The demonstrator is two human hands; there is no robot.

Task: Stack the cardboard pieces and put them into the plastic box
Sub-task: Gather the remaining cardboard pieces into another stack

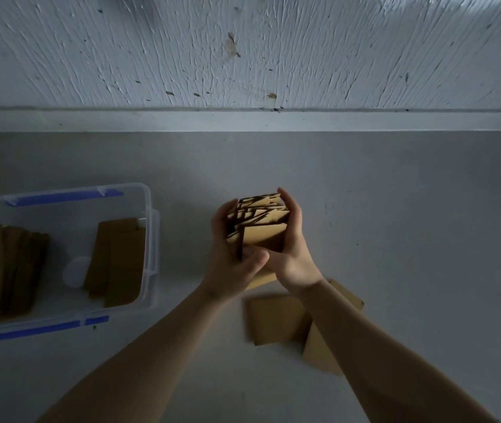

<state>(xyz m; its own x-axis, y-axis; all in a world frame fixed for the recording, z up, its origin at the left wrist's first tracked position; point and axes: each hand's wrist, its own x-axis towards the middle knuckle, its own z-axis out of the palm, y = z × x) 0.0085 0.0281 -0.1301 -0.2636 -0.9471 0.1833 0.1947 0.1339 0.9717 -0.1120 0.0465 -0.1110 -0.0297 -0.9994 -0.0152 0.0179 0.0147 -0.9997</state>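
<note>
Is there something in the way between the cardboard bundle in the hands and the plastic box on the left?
Nothing visible blocks it. The cardboard bundle is held between the left hand and right hand; bare floor separates it from the plastic box, which is open on top and already holds cardboard pieces.

Dim, bluish light falls from above, brightest on the rough white painted wall (243,50). The grey floor (395,209) darkens toward the lower corners. Wide-angle bending shows at the edges; loose brown cardboard squares (276,322) look slightly blurred.
</note>
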